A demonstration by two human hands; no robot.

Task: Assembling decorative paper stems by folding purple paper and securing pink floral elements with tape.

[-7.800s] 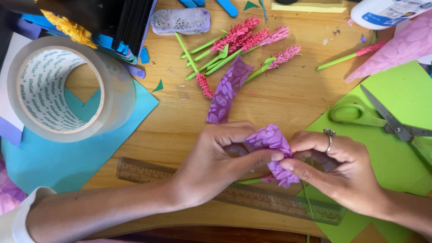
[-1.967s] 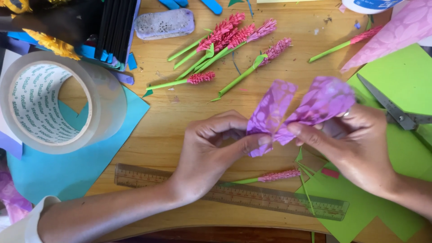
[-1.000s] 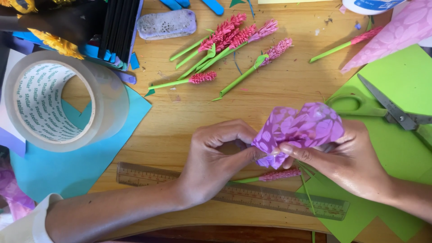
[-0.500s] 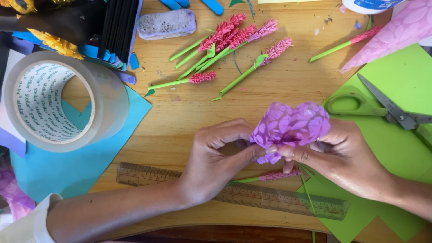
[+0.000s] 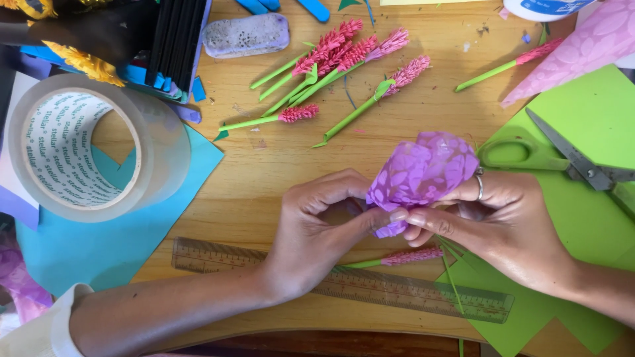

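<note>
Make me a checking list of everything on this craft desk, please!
Surface: wooden desk, partly covered by a blue paper sheet and a green paper sheet.
Job's things: purple patterned paper, bunched up between both hands above the desk.
Clutter: big roll of clear tape, clear ruler, green-handled scissors, pink paper flowers on green stems, one more pink flower stem under the hands, grey sponge, pink paper cone.
Hands: left hand and right hand both pinch the purple paper; the right wears a ring.
Cables: nothing seen.
Surroundings: black and blue stacked sheets, top left.
</note>
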